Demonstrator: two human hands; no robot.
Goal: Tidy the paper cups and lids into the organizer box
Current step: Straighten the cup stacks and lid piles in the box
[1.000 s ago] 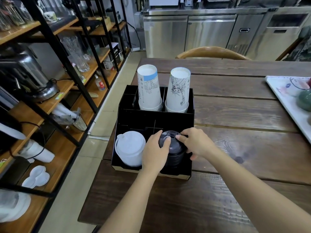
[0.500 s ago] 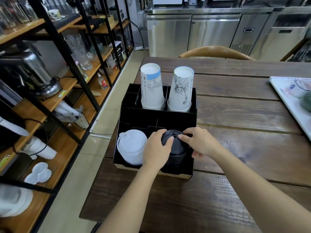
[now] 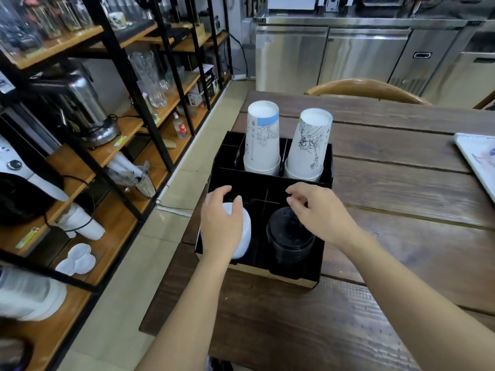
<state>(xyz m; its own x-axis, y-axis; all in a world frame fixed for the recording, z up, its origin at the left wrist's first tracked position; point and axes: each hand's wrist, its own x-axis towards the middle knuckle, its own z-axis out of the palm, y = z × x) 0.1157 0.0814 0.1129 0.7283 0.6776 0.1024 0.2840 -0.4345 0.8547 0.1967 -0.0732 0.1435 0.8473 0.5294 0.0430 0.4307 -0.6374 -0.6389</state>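
1. The wooden table (image 3: 388,199) runs under both forearms and stretches away to the right of the right hand.
2. The black organizer box (image 3: 227,162) sits on the table right below and beyond both hands, near the table's left edge. Its dividers split it into rear and front compartments.
3. Two stacks of paper cups stand upside down in the rear compartments, beyond the fingertips: the blue-banded cup stack (image 3: 262,137) ahead of the left hand and the line-drawn cup stack (image 3: 309,145) ahead of the right hand, just beside each other.
4. The left hand (image 3: 221,226) lies over the front-left compartment, fingers loosely spread and curved over the stack of white lids (image 3: 245,231). Its palm covers most of the stack; whether it presses on the lids I cannot tell.
5. The right hand (image 3: 318,212) hovers above the front-right compartment, fingers open and slightly curled, gripping nothing.
6. The stack of black lids (image 3: 289,236) sits in that front-right compartment, under and just left of the right hand, apart from its fingertips.
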